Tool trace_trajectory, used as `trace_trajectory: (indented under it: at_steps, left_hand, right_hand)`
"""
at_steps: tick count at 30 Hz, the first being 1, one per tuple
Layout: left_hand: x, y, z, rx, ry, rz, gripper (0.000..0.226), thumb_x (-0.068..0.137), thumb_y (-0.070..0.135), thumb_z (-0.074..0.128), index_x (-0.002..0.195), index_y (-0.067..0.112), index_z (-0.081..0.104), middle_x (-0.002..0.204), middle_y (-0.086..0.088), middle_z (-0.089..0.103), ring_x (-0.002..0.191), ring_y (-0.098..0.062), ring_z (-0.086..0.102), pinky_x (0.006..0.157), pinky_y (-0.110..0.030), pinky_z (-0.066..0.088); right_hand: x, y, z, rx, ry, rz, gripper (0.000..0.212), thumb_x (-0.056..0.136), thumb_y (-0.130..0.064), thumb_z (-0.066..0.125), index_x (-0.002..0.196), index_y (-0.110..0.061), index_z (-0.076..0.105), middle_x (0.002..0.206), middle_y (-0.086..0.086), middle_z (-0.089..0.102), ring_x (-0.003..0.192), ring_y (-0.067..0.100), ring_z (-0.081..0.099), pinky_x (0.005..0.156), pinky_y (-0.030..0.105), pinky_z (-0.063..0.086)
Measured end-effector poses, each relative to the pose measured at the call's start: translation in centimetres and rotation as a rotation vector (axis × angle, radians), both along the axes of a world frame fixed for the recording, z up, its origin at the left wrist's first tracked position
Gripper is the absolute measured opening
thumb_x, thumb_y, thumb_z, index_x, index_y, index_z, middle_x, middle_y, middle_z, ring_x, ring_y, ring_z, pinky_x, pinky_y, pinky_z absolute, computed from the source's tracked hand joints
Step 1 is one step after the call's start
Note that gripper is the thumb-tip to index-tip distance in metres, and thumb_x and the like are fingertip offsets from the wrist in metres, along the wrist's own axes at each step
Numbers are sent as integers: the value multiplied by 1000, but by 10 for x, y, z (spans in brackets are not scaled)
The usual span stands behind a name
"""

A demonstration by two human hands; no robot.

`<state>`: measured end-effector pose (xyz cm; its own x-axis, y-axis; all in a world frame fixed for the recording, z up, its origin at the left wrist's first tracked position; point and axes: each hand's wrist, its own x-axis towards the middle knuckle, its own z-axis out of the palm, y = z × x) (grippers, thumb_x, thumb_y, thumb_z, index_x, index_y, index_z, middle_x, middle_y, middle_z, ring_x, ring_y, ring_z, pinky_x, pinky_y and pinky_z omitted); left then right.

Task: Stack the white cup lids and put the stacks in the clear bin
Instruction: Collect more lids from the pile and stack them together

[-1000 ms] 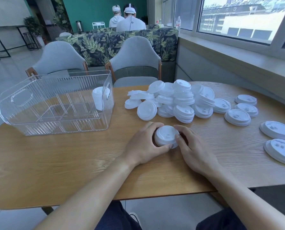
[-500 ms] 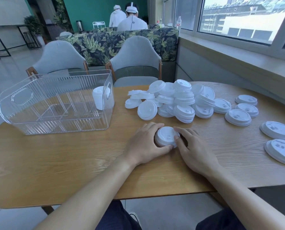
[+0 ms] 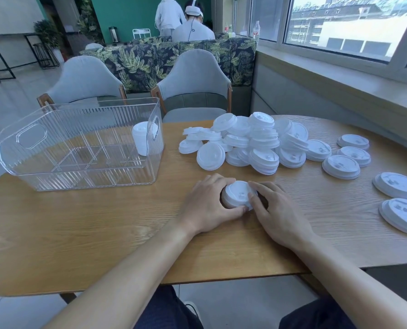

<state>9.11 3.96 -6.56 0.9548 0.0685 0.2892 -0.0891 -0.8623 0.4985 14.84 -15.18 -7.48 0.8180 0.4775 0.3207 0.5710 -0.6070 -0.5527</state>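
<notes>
A wooden table [image 3: 79, 233] with rounded corners stands beside a long window sill [image 3: 340, 86]; two grey chairs [image 3: 193, 91] are drawn up at its far side, with a leaf-print sofa back [image 3: 150, 58] behind them and two people [image 3: 193, 27] beyond it. The near edge runs just under the person's forearms, and the bare wood in front of the bin and to the left of the hands gives the widest open stretch.

The bin [image 3: 79, 143], clear and ribbed, sits at the far left of the table, close to the left edge, with dividers on its floor. One stack of lids [image 3: 140, 138] already stands inside against its right wall.

Near the middle, both hands close around a small stack [image 3: 238, 194] resting on the wood. The left hand [image 3: 207, 205] curls round its left side, thumb along the near rim; the right hand [image 3: 276, 214] grips its right side, fingers bent over the top edge.

Beyond the hands lies a loose pile [image 3: 252, 143] of lids, some tilted, some nested, standing between the hands and the far edge. To the right, single lids [image 3: 340, 166] lie flat and apart, and two more [image 3: 397, 188] lie close to the right edge. The way from the hands to the bin, leftward over bare wood, has nothing on it
</notes>
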Motion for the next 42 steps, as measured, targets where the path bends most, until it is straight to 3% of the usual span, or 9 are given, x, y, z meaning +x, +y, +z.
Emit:
trace_trajectory:
  at_steps: [12,18,23,29,36,42]
  left_hand:
    - [-3,-4,1,79,-40,-1,78,78,68,71,142,27,52,136,17,52,126,-4,46,108,-30,38]
    - [-5,-4,2,80,-53,47,84,73,75,69,142,31,49,132,20,56,120,-5,47,103,-29,38]
    - [-14,-2,2,-82,-67,101,77,70,72,71,136,35,52,129,22,56,118,-5,51,101,-30,44]
    - [-27,8,1,-288,-134,155,65,74,49,84,130,36,55,120,23,56,109,3,56,96,-22,47]
    - [-48,33,6,-364,-188,178,64,71,50,76,129,41,52,125,22,57,116,5,54,98,-22,46]
    - [-63,65,24,-379,-239,182,67,72,52,75,134,35,55,131,22,58,122,2,53,104,-22,44]
  right_hand:
    - [-2,-1,1,25,10,2,43,102,-43,46,138,-24,57,136,-13,58,132,8,43,110,29,36]
    - [-4,-2,2,47,21,-4,38,102,-45,44,133,-27,58,131,-16,60,128,4,45,106,30,39]
    - [-6,-3,4,53,25,-1,33,102,-47,41,121,-31,63,120,-22,61,123,1,45,100,25,38]
    - [-9,-2,1,-25,-46,7,34,101,-47,42,115,-27,65,118,-17,62,121,5,47,100,27,40]
    - [-12,0,2,-79,-120,35,34,98,-49,43,111,-29,67,119,-19,61,121,6,50,99,28,43]
    - [-12,4,0,-104,-142,73,24,98,-49,47,108,-35,64,115,-26,56,117,2,50,95,26,44]
